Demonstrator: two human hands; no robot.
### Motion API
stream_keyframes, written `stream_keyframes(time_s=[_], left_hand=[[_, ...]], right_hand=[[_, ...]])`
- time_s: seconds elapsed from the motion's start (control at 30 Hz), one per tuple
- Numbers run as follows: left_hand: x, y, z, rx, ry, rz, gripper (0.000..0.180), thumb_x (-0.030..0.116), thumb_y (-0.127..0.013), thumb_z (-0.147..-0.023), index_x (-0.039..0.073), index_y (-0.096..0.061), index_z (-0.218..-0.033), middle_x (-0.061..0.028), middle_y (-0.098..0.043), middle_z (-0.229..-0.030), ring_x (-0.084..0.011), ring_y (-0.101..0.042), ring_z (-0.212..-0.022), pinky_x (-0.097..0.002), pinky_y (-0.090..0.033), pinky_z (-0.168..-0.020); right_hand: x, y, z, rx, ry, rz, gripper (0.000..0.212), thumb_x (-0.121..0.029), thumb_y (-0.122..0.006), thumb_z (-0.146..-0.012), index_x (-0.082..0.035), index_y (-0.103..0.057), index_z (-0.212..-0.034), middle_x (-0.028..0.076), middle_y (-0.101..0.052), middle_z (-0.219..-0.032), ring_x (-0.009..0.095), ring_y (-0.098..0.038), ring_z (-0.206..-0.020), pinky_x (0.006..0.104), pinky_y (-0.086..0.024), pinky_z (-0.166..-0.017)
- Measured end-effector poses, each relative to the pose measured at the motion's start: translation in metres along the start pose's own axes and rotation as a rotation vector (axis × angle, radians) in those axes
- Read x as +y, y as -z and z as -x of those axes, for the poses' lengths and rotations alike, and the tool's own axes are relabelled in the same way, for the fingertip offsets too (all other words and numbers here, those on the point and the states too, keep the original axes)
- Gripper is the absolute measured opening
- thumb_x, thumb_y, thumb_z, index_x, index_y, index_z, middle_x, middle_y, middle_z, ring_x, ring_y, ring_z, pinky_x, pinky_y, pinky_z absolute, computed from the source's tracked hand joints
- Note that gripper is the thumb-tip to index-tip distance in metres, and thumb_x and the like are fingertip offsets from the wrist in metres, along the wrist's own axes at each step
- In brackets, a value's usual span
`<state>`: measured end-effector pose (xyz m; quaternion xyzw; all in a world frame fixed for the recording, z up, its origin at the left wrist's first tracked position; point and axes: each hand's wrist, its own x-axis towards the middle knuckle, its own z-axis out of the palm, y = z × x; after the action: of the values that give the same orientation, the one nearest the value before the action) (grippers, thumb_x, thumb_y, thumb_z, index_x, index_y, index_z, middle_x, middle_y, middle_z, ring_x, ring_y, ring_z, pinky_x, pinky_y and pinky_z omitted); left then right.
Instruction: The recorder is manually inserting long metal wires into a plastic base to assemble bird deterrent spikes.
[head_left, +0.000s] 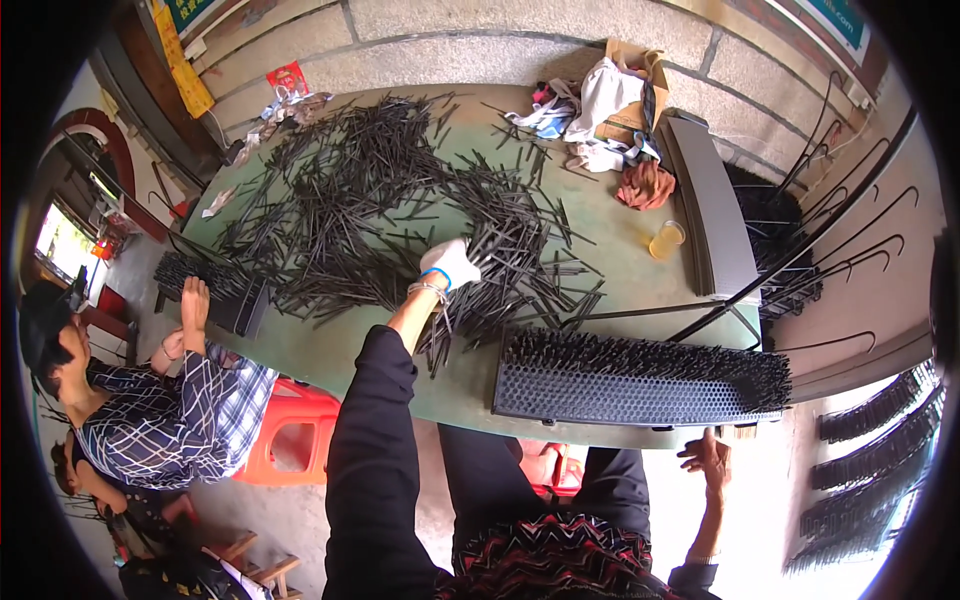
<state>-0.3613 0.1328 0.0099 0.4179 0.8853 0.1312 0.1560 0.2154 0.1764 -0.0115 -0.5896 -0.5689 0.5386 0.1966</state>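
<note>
A large heap of thin black sticks (365, 190) is spread over the green table (590, 265). My left hand (450, 263), in a white glove with a blue band at the wrist, is closed on black sticks at the heap's near edge; its fingertips are partly hidden. Close to me, at the table's front right, lies a long perforated block (610, 390), its upper side crowded with upright black sticks. Beneath its right end, off the table's edge, my bare right hand (710, 460) has its fingers apart, with nothing visible in them.
Grey panels (710, 215) are stacked at the right, beside a yellow cup (666, 240) and a reddish cloth (645, 186). A cardboard box (625, 120) holds cloths. Black hooked rods reach in from the right. A co-worker (160, 410) sits left, hand on another stick-filled block (215, 290).
</note>
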Motion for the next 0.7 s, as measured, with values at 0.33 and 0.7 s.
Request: stream_keyframes(time_s=[0.33,0.7], left_hand=[[-0.054,0.001,-0.015,0.253,0.190,1.637,0.045,0.025,-0.079,-0.066,-0.005,-0.067,-0.098,-0.0127,-0.067,-0.101,-0.0218,-0.062,-0.090,-0.0324,-0.047,-0.084],[0.019,-0.035,0.048,0.018,-0.061,2.229,0.026,0.024,-0.061,-0.091,0.003,-0.065,-0.105,-0.0078,-0.066,-0.103,-0.0176,-0.060,-0.095,-0.0312,-0.048,-0.086]], right_hand=[[-0.187,-0.117,0.039,-0.516,0.573,0.162,0.039,-0.028,-0.050,-0.098,0.009,-0.062,-0.101,0.012,-0.066,-0.083,0.018,-0.065,-0.079,0.0289,-0.052,-0.073],[-0.243,-0.342,-0.085,-0.209,1.214,0.850,0.047,-0.024,-0.056,-0.089,-0.003,-0.045,-0.130,0.018,-0.050,-0.126,0.032,-0.051,-0.115,0.0438,-0.038,-0.096]])
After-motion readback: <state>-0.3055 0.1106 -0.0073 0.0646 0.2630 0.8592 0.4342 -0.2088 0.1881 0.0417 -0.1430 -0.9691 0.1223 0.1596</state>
